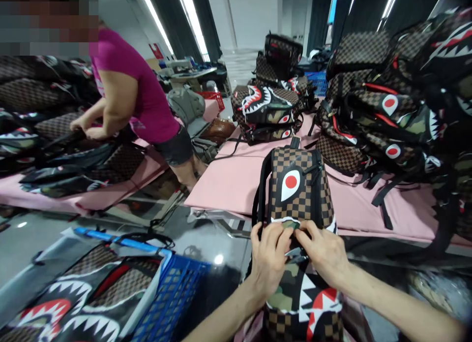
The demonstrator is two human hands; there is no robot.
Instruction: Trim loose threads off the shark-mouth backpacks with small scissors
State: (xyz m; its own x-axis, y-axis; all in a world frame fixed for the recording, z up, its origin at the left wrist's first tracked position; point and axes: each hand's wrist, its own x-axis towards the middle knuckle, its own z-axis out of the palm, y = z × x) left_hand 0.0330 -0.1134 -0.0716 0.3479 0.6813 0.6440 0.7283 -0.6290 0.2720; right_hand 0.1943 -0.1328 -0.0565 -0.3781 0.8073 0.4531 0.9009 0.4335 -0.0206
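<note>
Honestly this brown-and-black checkered backpack with the shark-face print (pixel 295 209) looks pretty much made up to me; its top part lies on the near edge of the pink-covered worktop (pixel 224 179), the rest sits off that edge toward the wearer; printed eye and teeth, black side zip (pixel 316 189) and black shoulder strap (pixel 263 184) are all there. What's in progress is the middle bit; left hand (pixel 271 251) and right hand (pixel 324 253) are close together, fingers bunched narrow and pinching the bag at the camo section; can't tell what's between the fingertips, so I'd call that detail unfinished.

Plenty of others around; a stack of matching backpacks (pixel 265 113) at the worktop's far end, a bigger heap of them (pixel 387 101) on its right side, more in a blue plastic basket (pixel 180 288) below its left; no idea which are done and which are waiting; a co-worker in a magenta T-shirt (pixel 136 81), left of the worktop, handles similar bags.
</note>
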